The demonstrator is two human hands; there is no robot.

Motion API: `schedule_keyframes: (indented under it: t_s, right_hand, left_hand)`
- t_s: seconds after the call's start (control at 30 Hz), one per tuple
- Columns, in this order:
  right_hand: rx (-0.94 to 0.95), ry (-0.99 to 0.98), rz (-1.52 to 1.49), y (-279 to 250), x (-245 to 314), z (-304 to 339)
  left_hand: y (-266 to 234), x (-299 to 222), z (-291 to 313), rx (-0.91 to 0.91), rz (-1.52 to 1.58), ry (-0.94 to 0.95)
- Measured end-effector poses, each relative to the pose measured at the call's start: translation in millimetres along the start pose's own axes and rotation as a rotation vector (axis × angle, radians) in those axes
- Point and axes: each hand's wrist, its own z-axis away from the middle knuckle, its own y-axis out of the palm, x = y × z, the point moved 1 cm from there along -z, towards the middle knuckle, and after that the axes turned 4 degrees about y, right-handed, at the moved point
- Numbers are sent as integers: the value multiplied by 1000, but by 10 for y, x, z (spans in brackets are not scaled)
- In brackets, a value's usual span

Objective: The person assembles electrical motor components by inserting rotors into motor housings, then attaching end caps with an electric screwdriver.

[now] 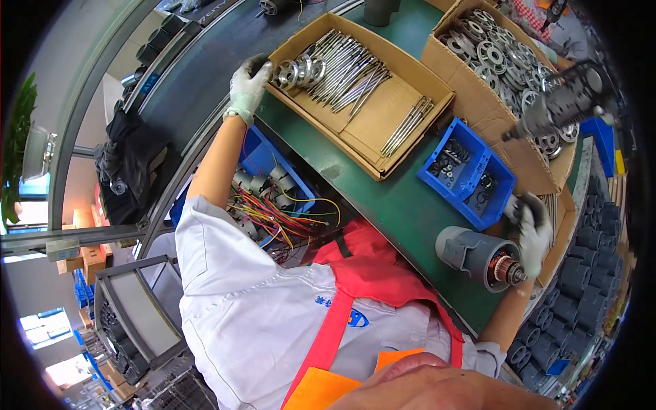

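Note:
My left hand, in a white glove with dark fingertips, is at the left corner of a shallow cardboard box. Its fingers curl beside the leftmost round metal end cap; whether they grip the cap or the box rim is hidden. Inside the box, many thin metal rods lie next to the caps. My right hand, also gloved, is just beyond a grey motor housing lying on its side, with a copper-wound rotor showing in its end. Its fingers are apart, near a blue parts tray.
Small dark rings and washers sit in the tray. A large carton of metal end caps stands behind, with a dark power tool hanging before it. Wired parts fill a blue bin below the green bench. Grey housings crowd the right.

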Motion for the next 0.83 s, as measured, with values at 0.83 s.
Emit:
schedule_keyframes:
  t_s: [0.83]
  right_hand:
    - [-85,-759,677,-383,108,1326]
  left_hand:
    - [-1431,2170,2185,187,-835,-667]
